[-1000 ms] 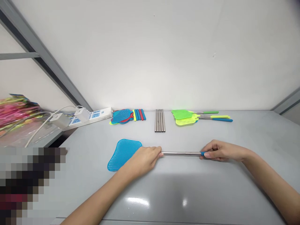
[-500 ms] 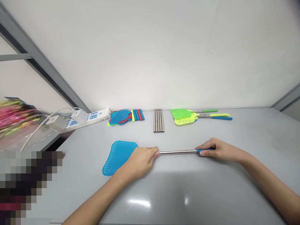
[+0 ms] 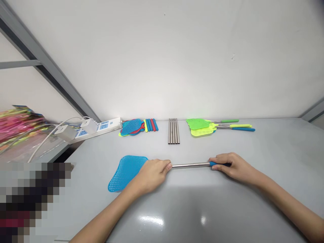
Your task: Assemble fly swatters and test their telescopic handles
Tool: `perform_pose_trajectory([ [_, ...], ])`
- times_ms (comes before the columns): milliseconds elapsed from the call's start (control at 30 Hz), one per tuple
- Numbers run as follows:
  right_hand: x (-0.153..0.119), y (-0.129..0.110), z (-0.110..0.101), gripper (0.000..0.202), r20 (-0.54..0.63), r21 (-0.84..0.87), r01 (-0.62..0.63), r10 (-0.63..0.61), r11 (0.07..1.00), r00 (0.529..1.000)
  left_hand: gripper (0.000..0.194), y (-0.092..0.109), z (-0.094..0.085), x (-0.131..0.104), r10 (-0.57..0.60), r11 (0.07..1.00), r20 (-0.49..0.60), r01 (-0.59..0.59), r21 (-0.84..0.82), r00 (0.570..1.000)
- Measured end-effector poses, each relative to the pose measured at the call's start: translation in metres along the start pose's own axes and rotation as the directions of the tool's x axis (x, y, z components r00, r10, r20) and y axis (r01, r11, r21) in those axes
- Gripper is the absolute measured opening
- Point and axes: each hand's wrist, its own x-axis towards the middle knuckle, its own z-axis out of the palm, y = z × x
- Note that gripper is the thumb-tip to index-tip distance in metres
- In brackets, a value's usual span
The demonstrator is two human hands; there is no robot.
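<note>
One blue perforated plastic swatter head (image 3: pixel 126 172) sits over the grey worktop (image 3: pixel 227 212), partly behind the left hand (image 3: pixel 154 172), whose grip encloses a slim silver metal rod (image 3: pixel 191 165); the right hand (image 3: pixel 234 165) pinches the blue handle (image 3: pixel 212 164). Handle-fitting seems in hand; the next move calls for straight alignment.

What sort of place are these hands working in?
Probably an assembly workbench: separate groups of swatter heads, short coloured grips and metal tubes lie along the wall side of the grey table. It could equally be a packing bench; nothing readable settles it.
</note>
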Motion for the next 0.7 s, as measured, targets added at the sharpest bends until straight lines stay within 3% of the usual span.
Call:
perform_pose_trajectory([
  [167,0.002,-0.018,0.012,0.035,0.074,-0.096,0.101,-0.094,0.99,0.993,0.042,0.019,0.009,-0.003,0.032,0.999,0.011,-0.032,-0.015,0.999],
  [467,0.006,-0.023,-0.002,0.035,0.167,0.106,-0.027,0.009,0.994,0.986,0.038,0.018,0.01,0.003,0.079,0.996,-0.074,-0.081,-0.031,0.994],
  [700,0.001,-0.01,-0.02,0.038,0.324,0.211,-0.195,0.119,0.958,0.938,0.035,0.016,0.007,0.005,0.112,0.994,-0.127,-0.112,0.002,0.986],
])
